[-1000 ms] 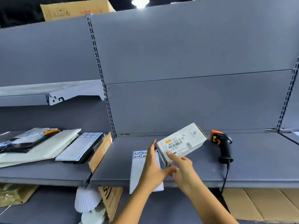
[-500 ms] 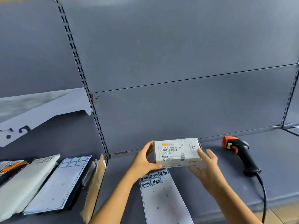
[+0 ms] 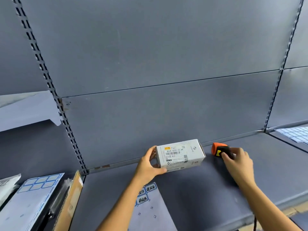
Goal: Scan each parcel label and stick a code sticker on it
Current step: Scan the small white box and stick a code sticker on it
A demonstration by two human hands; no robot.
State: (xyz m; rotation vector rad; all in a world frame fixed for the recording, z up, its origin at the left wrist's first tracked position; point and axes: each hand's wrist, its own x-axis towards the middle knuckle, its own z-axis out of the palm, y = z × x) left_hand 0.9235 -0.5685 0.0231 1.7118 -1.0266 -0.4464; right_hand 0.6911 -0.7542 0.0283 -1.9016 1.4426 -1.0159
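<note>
A small white parcel box point(image 3: 180, 155) with a barcode label facing me is held just above the grey shelf point(image 3: 191, 184). My left hand point(image 3: 149, 164) grips its left end, thumb under the front edge. To the right, my right hand point(image 3: 238, 162) curls round the handle of the orange and black barcode scanner point(image 3: 218, 150), whose head points toward the box. A white sticker sheet point(image 3: 150, 207) with a few blue code stickers lies on the shelf below the box, partly under my left forearm.
On the left shelf lie another sticker sheet point(image 3: 33, 194), a dark flat item, a brown cardboard piece point(image 3: 70, 202) and a grey mailer bag point(image 3: 6, 185). A further sticker sheet point(image 3: 295, 134) lies at the far right. Slotted uprights and a grey back panel stand behind.
My right hand let go of the box and moved right onto the scanner. My left hand keeps holding the box alone. The view has drawn closer to the shelf.
</note>
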